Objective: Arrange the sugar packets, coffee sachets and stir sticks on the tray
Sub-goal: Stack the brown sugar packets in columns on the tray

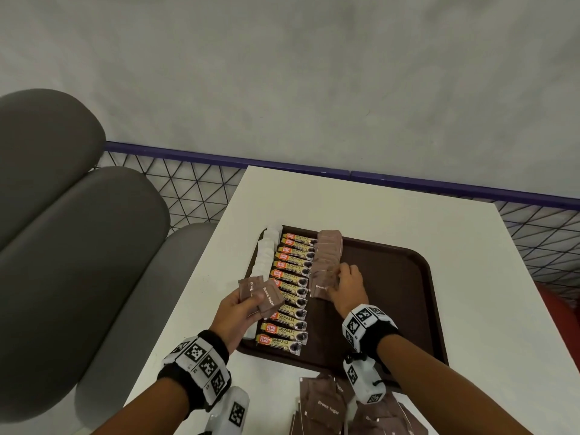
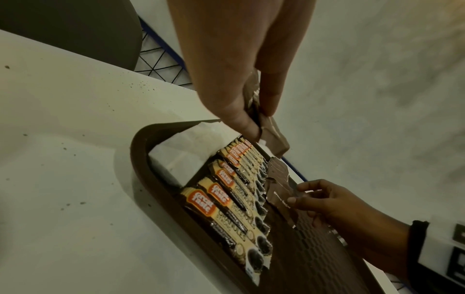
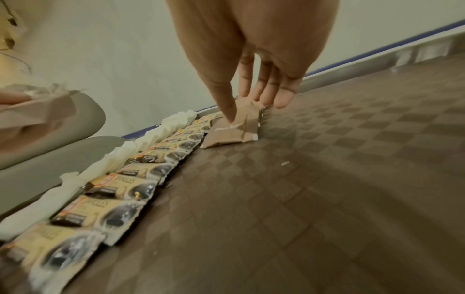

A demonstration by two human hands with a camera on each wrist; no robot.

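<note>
A brown tray (image 1: 392, 293) on the white table holds three columns: white paper-wrapped stir sticks (image 1: 265, 255) at the left, coffee sachets (image 1: 288, 296) beside them, and overlapping brown sugar packets (image 1: 328, 255). My right hand (image 1: 337, 284) rests with straight fingers on the nearest packet of the sugar row (image 3: 231, 131), thumb on its top and the other fingers at its far edge. My left hand (image 1: 248, 304) hovers over the coffee sachets and grips a small bunch of brown sugar packets (image 1: 262, 295), which also shows in the left wrist view (image 2: 274, 137).
A loose pile of brown sugar packets (image 1: 326, 406) lies on the table by its near edge, in front of the tray. The tray's right half (image 3: 352, 159) is bare. A grey padded bench (image 1: 78, 230) stands left, and a wire mesh fence with a blue rail (image 1: 282, 163) runs behind.
</note>
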